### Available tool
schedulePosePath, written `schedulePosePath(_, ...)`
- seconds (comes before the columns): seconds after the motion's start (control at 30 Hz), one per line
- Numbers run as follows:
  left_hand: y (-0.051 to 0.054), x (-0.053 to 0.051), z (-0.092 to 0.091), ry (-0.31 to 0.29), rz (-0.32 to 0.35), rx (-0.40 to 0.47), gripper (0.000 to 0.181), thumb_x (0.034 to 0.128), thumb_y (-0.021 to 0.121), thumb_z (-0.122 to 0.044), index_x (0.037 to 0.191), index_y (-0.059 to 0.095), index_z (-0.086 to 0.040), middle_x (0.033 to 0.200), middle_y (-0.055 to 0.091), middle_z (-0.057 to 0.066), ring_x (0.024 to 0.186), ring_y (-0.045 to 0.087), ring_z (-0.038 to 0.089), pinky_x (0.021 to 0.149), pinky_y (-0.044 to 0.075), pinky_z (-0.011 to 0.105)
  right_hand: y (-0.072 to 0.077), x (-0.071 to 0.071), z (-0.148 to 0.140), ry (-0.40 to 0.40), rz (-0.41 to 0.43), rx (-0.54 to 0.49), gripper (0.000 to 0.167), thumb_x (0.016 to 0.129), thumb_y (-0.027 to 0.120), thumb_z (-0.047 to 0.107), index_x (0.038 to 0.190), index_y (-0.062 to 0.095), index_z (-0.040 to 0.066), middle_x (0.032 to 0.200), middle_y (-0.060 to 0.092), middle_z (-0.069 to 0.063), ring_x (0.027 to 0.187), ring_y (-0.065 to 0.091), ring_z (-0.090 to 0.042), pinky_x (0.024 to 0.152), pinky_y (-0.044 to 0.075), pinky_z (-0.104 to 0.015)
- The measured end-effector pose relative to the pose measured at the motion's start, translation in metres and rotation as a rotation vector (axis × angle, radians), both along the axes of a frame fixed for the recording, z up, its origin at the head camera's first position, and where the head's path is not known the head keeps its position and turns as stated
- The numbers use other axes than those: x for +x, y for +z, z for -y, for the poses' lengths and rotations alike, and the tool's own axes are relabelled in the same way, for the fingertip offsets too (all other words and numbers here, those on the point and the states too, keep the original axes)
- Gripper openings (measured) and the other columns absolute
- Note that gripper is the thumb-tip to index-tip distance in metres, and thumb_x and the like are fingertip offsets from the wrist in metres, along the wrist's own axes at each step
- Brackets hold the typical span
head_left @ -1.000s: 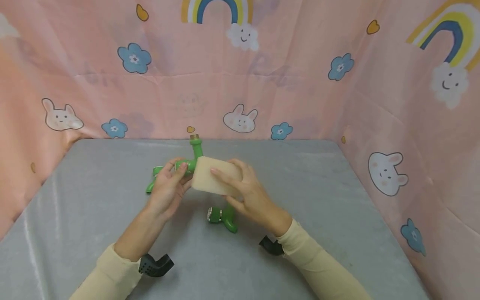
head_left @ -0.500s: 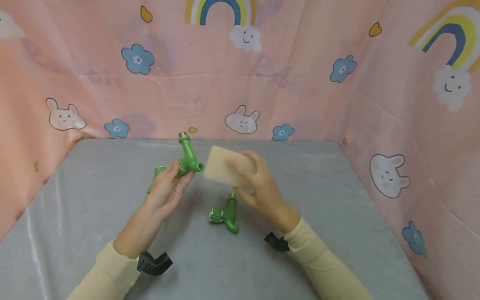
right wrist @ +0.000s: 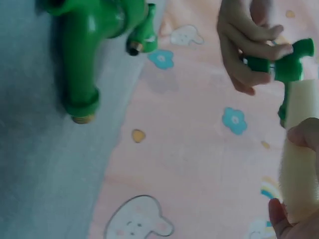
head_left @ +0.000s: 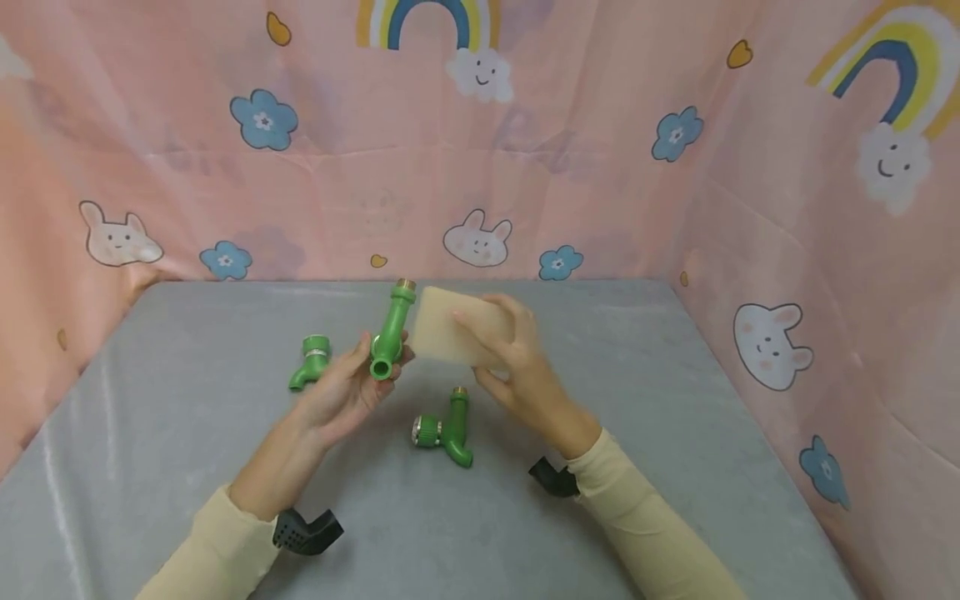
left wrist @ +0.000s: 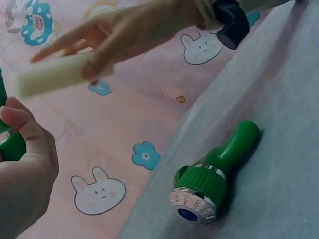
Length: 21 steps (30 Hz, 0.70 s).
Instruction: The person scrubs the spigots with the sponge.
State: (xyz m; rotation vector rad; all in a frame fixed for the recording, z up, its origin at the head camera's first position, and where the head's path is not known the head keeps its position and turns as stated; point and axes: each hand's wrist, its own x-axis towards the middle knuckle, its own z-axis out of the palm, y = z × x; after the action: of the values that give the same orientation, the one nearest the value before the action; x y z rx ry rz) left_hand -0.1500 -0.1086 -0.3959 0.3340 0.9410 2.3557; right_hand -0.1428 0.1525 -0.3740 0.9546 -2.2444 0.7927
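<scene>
My left hand (head_left: 352,396) holds a green faucet (head_left: 392,325) by its knob end above the table, spout opening toward me and brass threaded end up. In my right hand (head_left: 525,375) is a cream sponge block (head_left: 457,329), pinched between thumb and fingers just right of the faucet. A narrow gap shows between sponge and faucet in the head view. The right wrist view also has the sponge (right wrist: 300,159) in the fingers and the held faucet (right wrist: 289,67) behind it. The faucet's knob is mostly hidden by the left fingers.
A second green faucet (head_left: 456,429) lies on the grey table (head_left: 637,533) below the hands. Another green faucet (head_left: 311,362) lies behind the left wrist. Pink printed cloth (head_left: 600,192) hangs along the back and sides.
My left hand has turned the faucet so its spout swings from pointing right to facing me. The sponge has moved off the faucet to the right and stays beside it.
</scene>
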Motion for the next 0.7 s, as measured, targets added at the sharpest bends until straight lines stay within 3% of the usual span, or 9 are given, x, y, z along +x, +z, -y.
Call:
schedulePosePath(0.2,-0.004,0.004,-0.004,-0.023,-0.048,-0.079,0.039,0.1087,0.033,-0.039,0.118,0.063,-0.016,0.1,0.069,-0.007,0.088,0.065,0.003,0.078,0.052,0.014,0.0,0.003,0.002,0.056,0.001,0.004,0.063,0.078,0.074,-0.005,0.137,0.059,0.015,0.143,0.04,-0.026,0.131,0.041,-0.046,0.096,0.051,-0.058)
schedulePosePath(0.37,0.0,0.004,0.0,0.012,-0.049,-0.126,0.037,0.1084,0.036,-0.039,0.119,0.063,-0.015,0.109,0.07,-0.004,0.09,0.065,0.002,0.079,0.053,0.014,-0.006,-0.004,-0.003,0.006,0.055,-0.005,0.068,0.074,0.066,-0.014,0.136,0.062,0.013,0.143,0.038,-0.025,0.132,0.038,-0.045,0.095,0.053,-0.056)
schedulePosePath(0.53,0.005,0.0,0.005,0.162,-0.151,-0.346,0.04,0.1085,0.044,-0.033,0.136,0.055,-0.007,0.105,0.066,-0.008,0.084,0.063,0.002,0.077,0.054,0.014,-0.002,-0.014,-0.018,-0.06,0.113,-0.055,0.069,0.074,0.064,-0.01,0.139,0.061,0.012,0.145,0.037,-0.025,0.131,0.037,-0.043,0.093,0.051,-0.054)
schedulePosePath(0.63,0.011,0.001,0.003,0.27,-0.21,-0.506,0.049,0.1061,0.054,-0.02,0.146,0.043,0.005,0.099,0.069,-0.011,0.079,0.064,0.002,0.074,0.055,0.015,0.005,-0.011,-0.018,-0.038,0.126,-0.122,0.066,0.076,0.066,-0.003,0.14,0.059,0.011,0.145,0.038,-0.025,0.129,0.04,-0.042,0.09,0.049,-0.052)
schedulePosePath(0.7,0.014,0.003,0.002,0.325,-0.279,-0.615,0.052,0.103,0.059,-0.012,0.146,0.041,0.011,0.101,0.072,-0.01,0.079,0.066,0.001,0.074,0.057,0.017,0.007,-0.006,-0.013,-0.006,0.103,-0.11,0.063,0.076,0.068,0.002,0.138,0.06,0.011,0.143,0.041,-0.026,0.126,0.043,-0.042,0.089,0.05,-0.052)
